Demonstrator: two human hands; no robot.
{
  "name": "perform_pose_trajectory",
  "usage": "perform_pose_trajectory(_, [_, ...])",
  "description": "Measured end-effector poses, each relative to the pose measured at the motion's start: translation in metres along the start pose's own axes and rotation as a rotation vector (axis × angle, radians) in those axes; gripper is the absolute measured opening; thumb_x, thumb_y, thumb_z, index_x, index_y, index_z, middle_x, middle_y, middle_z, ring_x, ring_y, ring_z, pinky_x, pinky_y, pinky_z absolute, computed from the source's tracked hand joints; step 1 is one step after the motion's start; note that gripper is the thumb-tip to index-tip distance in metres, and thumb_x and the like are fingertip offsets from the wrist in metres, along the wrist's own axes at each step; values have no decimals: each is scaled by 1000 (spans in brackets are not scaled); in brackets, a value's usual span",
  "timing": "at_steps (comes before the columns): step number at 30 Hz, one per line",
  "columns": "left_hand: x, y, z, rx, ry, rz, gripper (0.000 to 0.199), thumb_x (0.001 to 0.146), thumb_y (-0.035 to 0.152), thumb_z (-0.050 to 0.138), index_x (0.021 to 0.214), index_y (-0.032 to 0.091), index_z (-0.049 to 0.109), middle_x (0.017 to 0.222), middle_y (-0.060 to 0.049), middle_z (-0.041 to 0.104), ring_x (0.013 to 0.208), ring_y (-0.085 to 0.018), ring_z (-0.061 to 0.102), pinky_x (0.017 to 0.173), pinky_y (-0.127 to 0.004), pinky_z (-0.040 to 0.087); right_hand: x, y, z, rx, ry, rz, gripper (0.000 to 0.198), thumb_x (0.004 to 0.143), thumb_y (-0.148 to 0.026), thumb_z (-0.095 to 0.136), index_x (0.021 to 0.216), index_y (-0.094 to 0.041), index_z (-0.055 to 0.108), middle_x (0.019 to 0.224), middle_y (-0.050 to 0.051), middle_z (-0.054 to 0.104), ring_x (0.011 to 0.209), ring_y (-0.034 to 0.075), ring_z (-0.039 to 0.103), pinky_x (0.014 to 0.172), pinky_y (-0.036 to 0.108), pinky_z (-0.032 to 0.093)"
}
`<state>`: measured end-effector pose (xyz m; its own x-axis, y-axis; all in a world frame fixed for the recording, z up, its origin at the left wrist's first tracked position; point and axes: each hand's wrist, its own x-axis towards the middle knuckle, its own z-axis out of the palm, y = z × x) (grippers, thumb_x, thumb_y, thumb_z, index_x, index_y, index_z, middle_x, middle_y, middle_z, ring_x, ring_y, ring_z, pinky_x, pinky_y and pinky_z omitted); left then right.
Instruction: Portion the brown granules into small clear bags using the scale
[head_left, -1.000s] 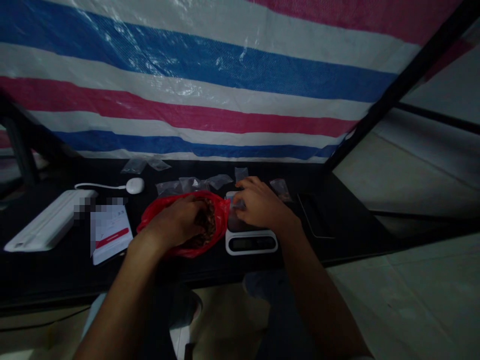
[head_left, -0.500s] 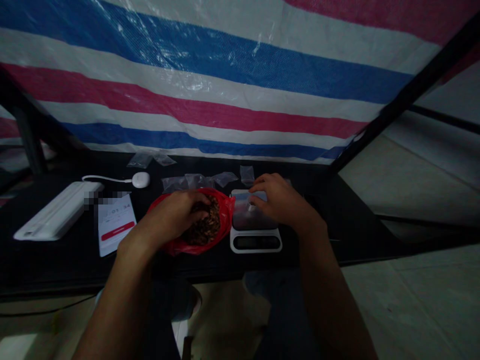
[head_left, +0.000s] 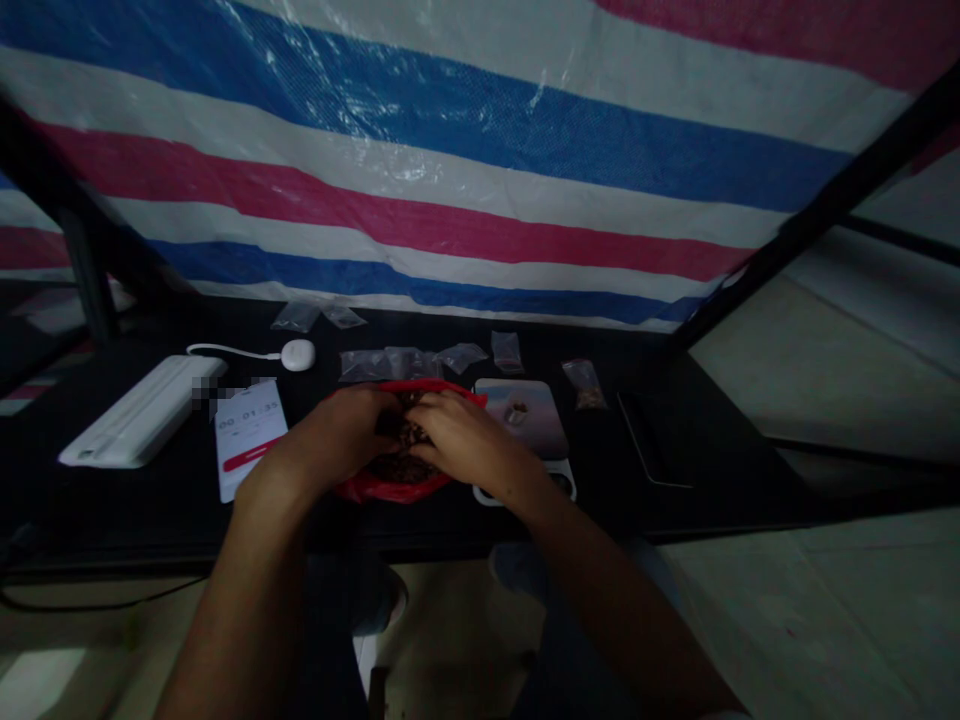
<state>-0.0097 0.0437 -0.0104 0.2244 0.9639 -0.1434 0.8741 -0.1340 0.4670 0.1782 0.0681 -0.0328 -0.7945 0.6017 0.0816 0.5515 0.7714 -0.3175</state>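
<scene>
A red plastic bag (head_left: 390,492) holds a heap of small brown pieces (head_left: 405,468), perhaps seeds or dried bits. From the left, my left hand (head_left: 345,425) reaches into its mouth with bent fingers, the tips hidden at the heap. Opposite it, my right hand (head_left: 469,435) dips into the same bag, fingers curled down to the pieces; what they pinch is too dark to make out. Beside the bag stands a white digital scale (head_left: 534,415) with a metal plate. A small, pale round thing (head_left: 517,411) with something brown rests there. My right forearm covers part of the display.
Flat clear zip bags (head_left: 401,363) lie behind the red bag, and one filled bag (head_left: 585,386) lies right of the scale. A dark phone (head_left: 651,440) is farther right. On the left are a lit phone (head_left: 251,435) showing a timer, a white box-shaped device (head_left: 142,410) and a white puck (head_left: 298,355) on a cable.
My right hand has left the scale plate and moved left into the red bag. The small round thing on the plate is now uncovered. My left hand stays at the bag.
</scene>
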Motion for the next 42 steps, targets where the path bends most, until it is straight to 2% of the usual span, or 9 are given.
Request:
perform_pose_trajectory(4, [2,-1,3,-11,-38,10,31,79,16,65,104,26,80,105,-5,83,96,-24,77,88,-31,57,0,3,-9,67,-2,46,22,96,-6,60,108,-14,76,116,13,77,113,24,70,99,36,52])
perform_pose_trajectory(9, [6,-1,10,-6,-68,33,37,81,18,67,115,26,77,118,-7,81,105,-26,76,92,-34,56,-3,5,-19,123,31,69,19,96,-10,63,105,-17,79,111,10,80,104,22,73,92,32,51])
perform_pose_trajectory(12, [8,-5,13,29,-60,15,33,83,19,65,113,26,78,115,-7,81,103,-27,76,92,-34,55,-15,14,-39,182,120,76,18,95,-13,67,107,-19,80,111,8,81,104,21,73,93,33,52])
perform_pose_trajectory(17, [7,-7,16,55,-43,14,39,83,19,66,120,26,77,121,-8,79,106,-28,75,94,-36,55,-50,39,-79,197,268,244,18,92,-18,69,105,-23,82,104,5,82,91,22,76,83,33,56])
perform_pose_trajectory(19, [7,-5,17,61,-44,19,44,80,20,70,124,26,76,125,-9,77,109,-29,74,97,-37,54,-61,47,-88,183,264,308,18,91,-17,71,103,-22,82,101,5,82,88,22,76,80,32,57])
perform_pose_trajectory(24, [10,-6,18,43,-57,28,36,84,17,63,115,28,78,122,-5,78,110,-28,74,96,-36,54,-68,54,-88,124,182,367,14,87,-17,74,97,-22,83,99,6,82,89,24,76,82,34,57])
perform_pose_trajectory(32, [8,-2,10,51,-31,48,31,91,18,55,109,24,80,119,-7,80,110,-27,74,98,-36,53,-68,59,-81,88,162,340,11,88,-16,75,96,-20,81,101,7,81,92,23,76,82,34,56])
perform_pose_trajectory(37, [7,-1,10,20,-14,75,33,92,17,52,109,22,79,115,-7,81,103,-25,76,91,-33,56,-68,57,-82,141,136,370,20,89,-17,73,106,-23,80,106,6,82,94,24,76,82,35,58])
perform_pose_trajectory(42, [9,-1,11,-19,22,130,30,91,21,52,107,22,78,112,-7,80,100,-24,75,92,-33,54,-73,56,-89,209,172,363,27,92,-14,67,115,-20,77,114,7,80,98,22,76,85,32,58])
